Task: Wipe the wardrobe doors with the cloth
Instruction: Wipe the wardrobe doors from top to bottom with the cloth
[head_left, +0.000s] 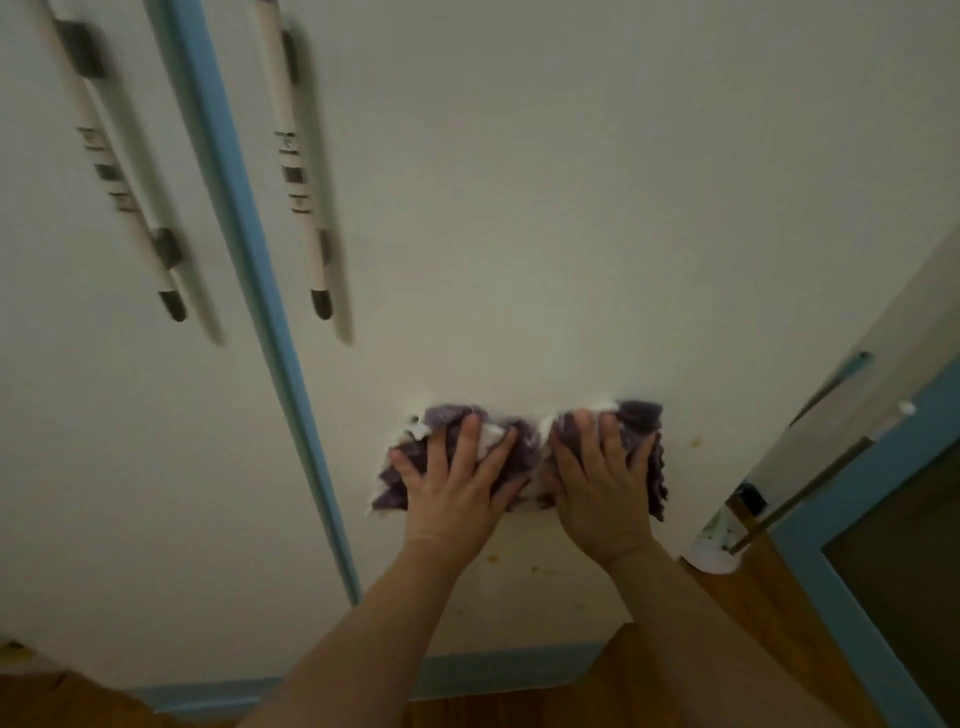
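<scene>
Two bare forearms reach in from the lower edge toward a cream wardrobe. The left hand (457, 480) and the right hand (602, 483) lie side by side, almost touching. Each has its fingers spread and laid flat, with the palm pressing down. Under both hands is the cloth (525, 439), a bunched purple and white rag held flat against the lower part of the right wardrobe door (519, 208). Its edges show past the fingertips and at both sides.

A few small orange-brown spots (492, 558) mark the door just below the hands, and another sits to the right of the cloth. A blue trim (493, 670) runs along the foot of the wardrobe above the wooden floor (753, 639).

A blue strip (249, 260) separates this door from the left wardrobe door (78, 415). Higher up, each door carries a long pale handle with dark ends, the left handle (119, 171) and the right handle (301, 171); both are blurred. At far right stands a blue-framed panel (810, 566).
</scene>
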